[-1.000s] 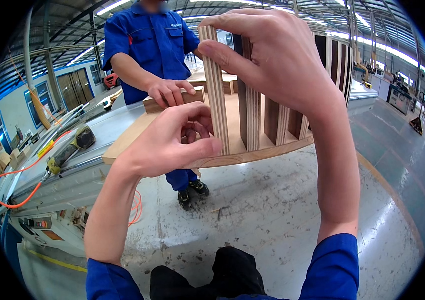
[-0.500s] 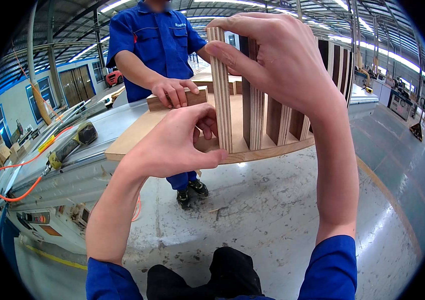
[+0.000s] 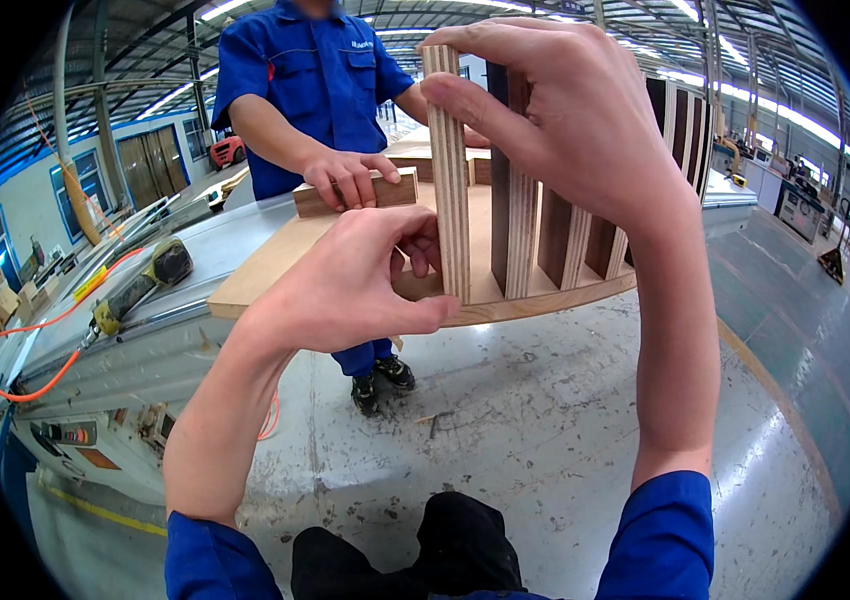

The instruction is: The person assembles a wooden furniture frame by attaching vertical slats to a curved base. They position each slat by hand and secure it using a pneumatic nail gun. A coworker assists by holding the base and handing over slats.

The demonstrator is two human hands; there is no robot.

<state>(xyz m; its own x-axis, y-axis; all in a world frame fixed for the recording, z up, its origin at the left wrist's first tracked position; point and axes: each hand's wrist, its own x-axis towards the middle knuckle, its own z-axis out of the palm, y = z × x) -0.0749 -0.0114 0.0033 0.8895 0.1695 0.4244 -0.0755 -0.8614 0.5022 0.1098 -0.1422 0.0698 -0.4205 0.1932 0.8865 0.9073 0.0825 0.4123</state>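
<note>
An upright plywood slat, its layered edge facing me, stands at the front edge of a curved wooden board. My right hand pinches its top between thumb and fingers. Low down, my left hand is curled against the slat's left side, its thumb beside the board's edge; its fingertips are partly hidden. To the right, several more upright slats with dark faces stand in a row along the board, partly covered by my right hand and forearm.
Across the board, a co-worker in blue rests a hand on a short wooden block. A cordless power tool and an orange hose lie on the metal machine table at left. Grey floor shows below.
The slat and both my hands have shifted very slightly in view, with the slat a little to the right. My grip looks the same.
</note>
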